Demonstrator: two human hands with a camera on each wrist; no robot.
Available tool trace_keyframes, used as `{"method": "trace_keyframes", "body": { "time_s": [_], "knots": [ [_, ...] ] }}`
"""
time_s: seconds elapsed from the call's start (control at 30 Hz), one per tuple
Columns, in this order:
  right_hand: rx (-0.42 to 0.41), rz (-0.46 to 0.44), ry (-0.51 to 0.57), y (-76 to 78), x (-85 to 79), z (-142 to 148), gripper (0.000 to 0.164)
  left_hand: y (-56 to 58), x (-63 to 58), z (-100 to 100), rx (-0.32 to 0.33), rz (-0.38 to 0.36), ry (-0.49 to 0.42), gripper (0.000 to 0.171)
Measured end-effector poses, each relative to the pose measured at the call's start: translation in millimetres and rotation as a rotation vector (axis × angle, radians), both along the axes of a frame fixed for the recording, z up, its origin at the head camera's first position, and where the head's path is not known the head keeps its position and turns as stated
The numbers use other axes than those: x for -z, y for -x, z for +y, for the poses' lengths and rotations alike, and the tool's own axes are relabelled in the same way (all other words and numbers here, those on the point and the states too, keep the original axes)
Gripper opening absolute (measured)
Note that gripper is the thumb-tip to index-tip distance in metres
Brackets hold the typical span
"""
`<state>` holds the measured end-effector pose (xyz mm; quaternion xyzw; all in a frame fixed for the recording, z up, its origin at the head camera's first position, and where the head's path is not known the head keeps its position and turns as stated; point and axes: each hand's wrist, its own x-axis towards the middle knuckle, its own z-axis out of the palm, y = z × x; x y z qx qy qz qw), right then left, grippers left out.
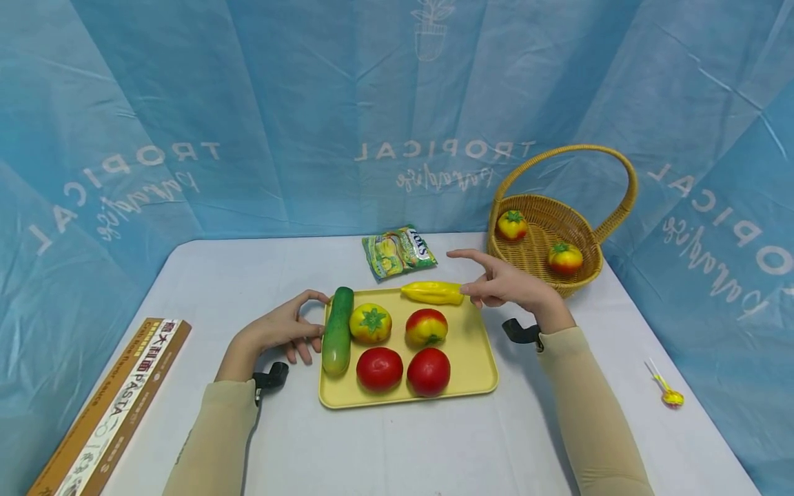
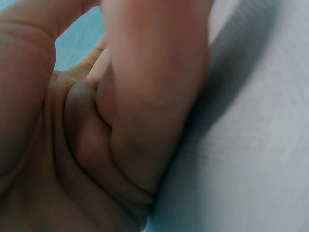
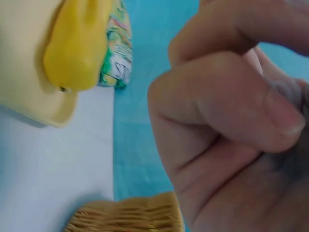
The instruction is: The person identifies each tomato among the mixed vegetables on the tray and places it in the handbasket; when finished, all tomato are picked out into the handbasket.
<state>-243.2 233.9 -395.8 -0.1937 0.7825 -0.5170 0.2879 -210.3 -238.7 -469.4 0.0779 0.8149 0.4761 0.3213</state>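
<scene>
Nudging lightly seems wise: cucumber beside the loose fingers of the left hand, yellow pepper beside the empty fingers of the right hand.

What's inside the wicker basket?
The wicker basket holds two red-and-yellow fruits, one at its left, one nearer the front right. Whatever lies directly beneath them is covered.

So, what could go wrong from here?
The red tomatoes are round and might roll if the shallow tray is bumped or tilted.
The left hand is right beside the cucumber and could nudge it over the left rim.
The long yellow item lies along the far rim, so the right hand might knock it out.
</scene>
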Motion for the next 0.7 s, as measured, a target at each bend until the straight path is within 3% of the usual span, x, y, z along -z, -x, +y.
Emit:
{"method": "trace_keyframes", "body": {
  "time_s": [0.2,0.7],
  "knots": [
    [-0.098,-0.073,-0.028,1.9,11.4,-10,0.068,0.5,0.2,1,0.0,0.004,0.001,0.064],
    [-0.303,-0.107,-0.115,0.1,36.4,-40,0.073,1.0,0.4,1,-0.002,-0.008,0.002,0.065]
  ]
}}
